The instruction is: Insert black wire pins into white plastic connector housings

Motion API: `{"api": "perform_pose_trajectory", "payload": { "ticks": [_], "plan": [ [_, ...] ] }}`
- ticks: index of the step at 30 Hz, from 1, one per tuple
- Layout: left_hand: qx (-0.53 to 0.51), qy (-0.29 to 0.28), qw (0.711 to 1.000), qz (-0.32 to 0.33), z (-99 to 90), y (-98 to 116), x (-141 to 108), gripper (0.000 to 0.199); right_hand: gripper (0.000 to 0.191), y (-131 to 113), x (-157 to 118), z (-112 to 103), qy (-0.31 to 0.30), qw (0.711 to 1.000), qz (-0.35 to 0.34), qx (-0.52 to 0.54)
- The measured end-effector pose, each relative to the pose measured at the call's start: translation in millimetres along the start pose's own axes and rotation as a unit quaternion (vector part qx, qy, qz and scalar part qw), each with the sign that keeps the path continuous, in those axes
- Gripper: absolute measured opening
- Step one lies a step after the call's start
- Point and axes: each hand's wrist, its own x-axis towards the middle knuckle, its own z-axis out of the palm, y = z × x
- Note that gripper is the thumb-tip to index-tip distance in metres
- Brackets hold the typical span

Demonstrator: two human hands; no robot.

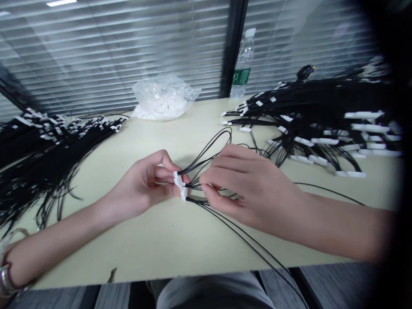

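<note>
My left hand [149, 180] pinches a white plastic connector [180, 185] between thumb and fingers, above the middle of the table. Several thin black wires [209, 150] come out of the connector's right side. One group loops upward, and another runs down over the table's front edge. Just right of the connector, my right hand [240, 184] is closed, its thumb and forefinger pressed together at the black wires. The fingertips cover whatever part of the wires lies between them.
Bundles of black wires with white connectors [302, 140] are heaped at the right. Another wire pile [58, 150] lies at the left. A clear plastic bag [164, 98] with white pieces sits at the back, beside a water bottle [242, 71]. The table's front edge [161, 277] is near me.
</note>
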Motion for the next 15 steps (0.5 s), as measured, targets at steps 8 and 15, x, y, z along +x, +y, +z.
{"api": "perform_pose_trajectory", "payload": {
  "ticks": [8, 15],
  "plan": [
    [-0.007, 0.001, 1.000, 0.002, 0.8, -2.2, -1.2, 0.022, 0.017, 2.4, -1.0, 2.7, 0.013, 0.999, 0.005, -0.031],
    [0.004, 0.006, 1.000, 0.003, 1.6, -2.0, -1.3, 0.021, 0.019, 3.5, -2.7, 9.3, 0.026, 0.999, 0.018, -0.024]
  ]
}}
